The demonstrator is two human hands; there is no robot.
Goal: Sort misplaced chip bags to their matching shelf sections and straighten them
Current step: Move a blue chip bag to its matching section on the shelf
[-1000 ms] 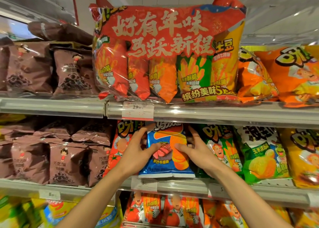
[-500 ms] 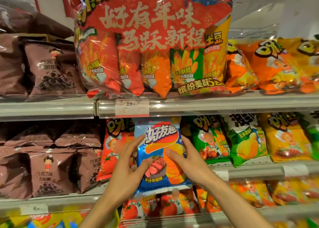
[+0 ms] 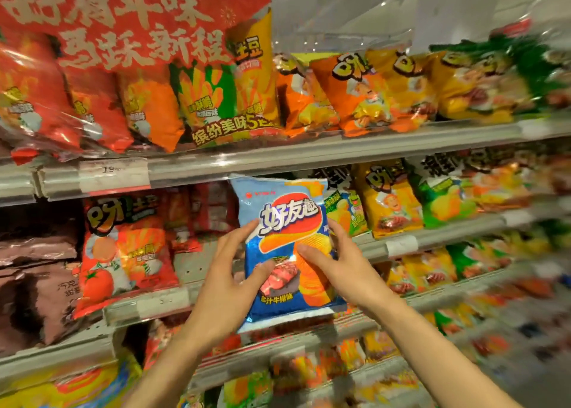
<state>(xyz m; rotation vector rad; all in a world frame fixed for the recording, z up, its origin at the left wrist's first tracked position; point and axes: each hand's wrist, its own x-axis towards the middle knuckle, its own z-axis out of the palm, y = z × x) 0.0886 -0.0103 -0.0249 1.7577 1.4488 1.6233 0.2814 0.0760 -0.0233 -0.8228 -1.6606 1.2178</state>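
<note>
Extraction is complete: my left hand point(image 3: 230, 279) and right hand point(image 3: 336, 264), thumbs and fingers pinching its sides, have lifted the glossy blue foil chip bag point(image 3: 285, 244) clear of the middle metal shelf point(image 3: 160, 304), so I judge relocation comes next.

Metal store shelves point(image 3: 278, 157) run in tiers across the view, a paper price tag point(image 3: 112, 173) clipped to one rail, pale ceiling point(image 3: 355, 9) with bright reflections above.
</note>
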